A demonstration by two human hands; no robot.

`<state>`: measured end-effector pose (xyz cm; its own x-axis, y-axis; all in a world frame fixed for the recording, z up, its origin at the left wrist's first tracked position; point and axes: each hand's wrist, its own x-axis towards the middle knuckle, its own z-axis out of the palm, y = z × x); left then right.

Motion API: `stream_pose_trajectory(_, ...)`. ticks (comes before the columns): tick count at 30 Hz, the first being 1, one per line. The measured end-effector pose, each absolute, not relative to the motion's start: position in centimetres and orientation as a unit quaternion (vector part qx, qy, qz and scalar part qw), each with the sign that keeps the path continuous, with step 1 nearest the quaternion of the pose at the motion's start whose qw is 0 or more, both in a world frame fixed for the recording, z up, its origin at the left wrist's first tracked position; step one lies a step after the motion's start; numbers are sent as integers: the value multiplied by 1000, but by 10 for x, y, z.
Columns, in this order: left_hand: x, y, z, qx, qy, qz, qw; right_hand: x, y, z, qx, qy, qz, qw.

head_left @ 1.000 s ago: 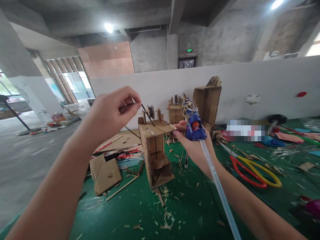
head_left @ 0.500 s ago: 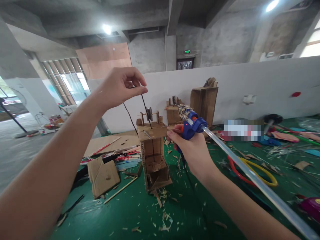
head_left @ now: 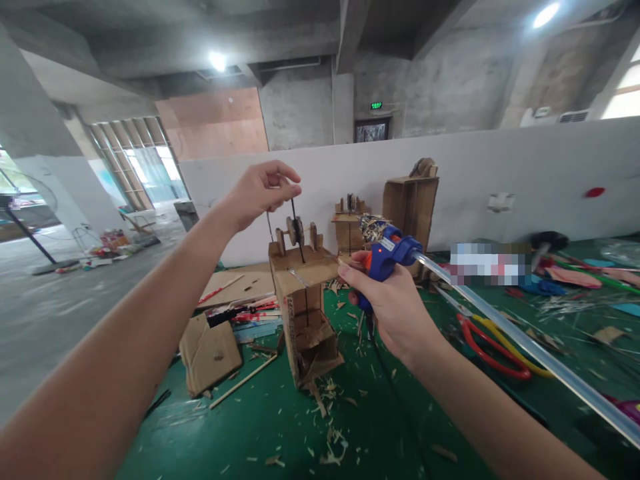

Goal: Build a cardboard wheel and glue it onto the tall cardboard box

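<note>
The left hand (head_left: 260,193) pinches a black string (head_left: 295,230) above the open-fronted cardboard box (head_left: 305,313) (insides too dim to read). At three o'clock of the box, the right hand (head_left: 395,307) grips a blue glue gun (head_left: 387,257).

Two bare hands, left hand (head_left: 260,193) at 11 o'clock, right hand (head_left: 395,303) at 4 o'clock, one blue glue gun (head_left: 385,257), three cardboard towers (head_left: 305,300), one pair of scissors (head_left: 495,347) at 3 o'clock, one flat cardboard sheet (head_left: 210,353) at 8 o'clock
</note>
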<state>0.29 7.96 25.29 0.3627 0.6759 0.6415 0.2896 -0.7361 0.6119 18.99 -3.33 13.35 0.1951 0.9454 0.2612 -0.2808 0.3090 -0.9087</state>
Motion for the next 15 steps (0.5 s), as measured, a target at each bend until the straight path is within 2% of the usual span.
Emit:
stream_pose_trajectory(3,3,85,239,780,276,459,325,190,-34,134,-370,-444,460,674)
stream_pose_trajectory(8,0,97,207,692,276,494,449,193,-31,132,-363,-434,467,679)
stream_pose_trajectory(15,-22,122,157,673,309,477,472,213,-22,140,-340,-343,552,680)
